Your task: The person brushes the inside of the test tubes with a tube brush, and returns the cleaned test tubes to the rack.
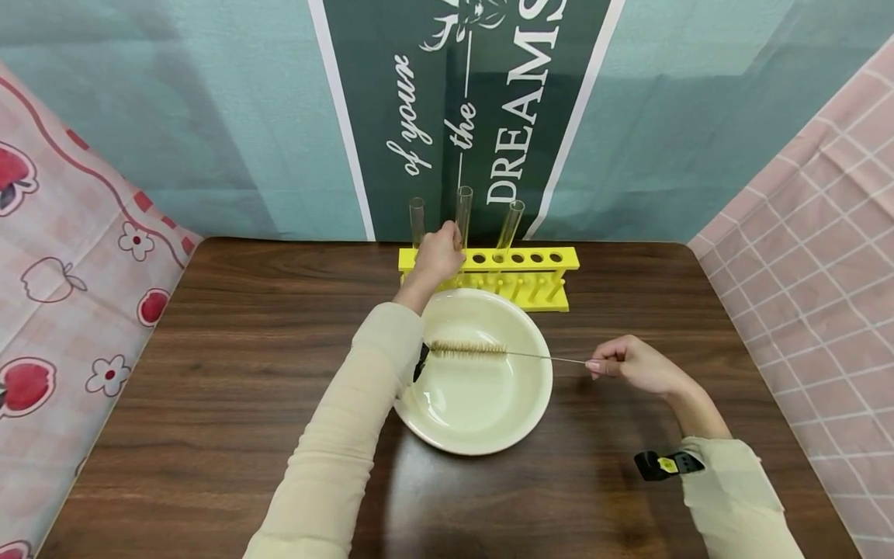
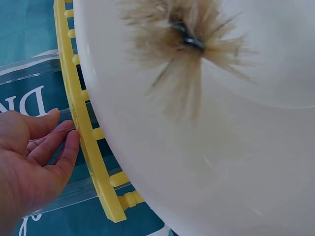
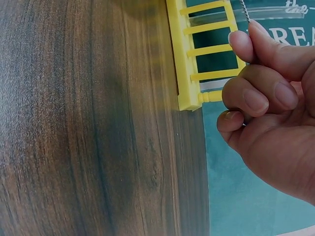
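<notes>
My left hand (image 1: 440, 255) is at the yellow test tube rack (image 1: 569, 258), thumb and fingers around the middle glass test tube (image 1: 464, 203); in the left wrist view the glass between the fingers (image 2: 69, 142) is hard to make out. On either side of it stand a left test tube (image 1: 417, 217) and a tilted right test tube (image 1: 513, 221). My right hand (image 1: 639, 365) pinches the thin wire handle (image 1: 559, 359) of a bristle test tube brush (image 1: 466, 349). The brush head hangs over a cream basin (image 1: 482, 419); its tufted tip (image 2: 192, 54) shows in the left wrist view.
The basin stands on a dark wood table (image 1: 265, 349), right in front of the rack. Behind the table hangs a teal cloth (image 1: 272, 140) with lettering. Pink patterned cloth (image 1: 803, 272) flanks the right side, and fruit-printed cloth (image 1: 77, 279) the left.
</notes>
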Action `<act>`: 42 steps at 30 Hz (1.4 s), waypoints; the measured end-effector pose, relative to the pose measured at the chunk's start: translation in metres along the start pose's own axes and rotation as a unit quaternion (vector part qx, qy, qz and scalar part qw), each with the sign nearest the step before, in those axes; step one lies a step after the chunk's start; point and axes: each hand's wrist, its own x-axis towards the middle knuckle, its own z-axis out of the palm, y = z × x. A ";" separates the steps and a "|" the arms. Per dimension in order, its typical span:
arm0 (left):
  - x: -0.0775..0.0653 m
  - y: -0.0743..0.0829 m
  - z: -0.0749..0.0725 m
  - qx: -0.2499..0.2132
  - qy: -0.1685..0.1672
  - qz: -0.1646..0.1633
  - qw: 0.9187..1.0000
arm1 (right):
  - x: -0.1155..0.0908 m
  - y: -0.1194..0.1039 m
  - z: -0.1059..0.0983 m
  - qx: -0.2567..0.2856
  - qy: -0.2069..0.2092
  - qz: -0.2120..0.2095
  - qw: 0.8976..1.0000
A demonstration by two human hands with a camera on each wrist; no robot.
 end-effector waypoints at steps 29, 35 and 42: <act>-0.003 0.001 0.001 0.021 0.000 -0.007 1.000 | -0.001 0.000 0.000 0.005 -0.002 -0.003 1.000; -0.009 0.004 -0.006 0.042 -0.024 -0.023 0.999 | -0.001 0.000 -0.001 0.001 -0.003 -0.005 1.000; -0.016 0.008 -0.013 0.054 -0.043 -0.036 0.997 | -0.001 0.002 -0.002 -0.001 -0.009 0.004 1.000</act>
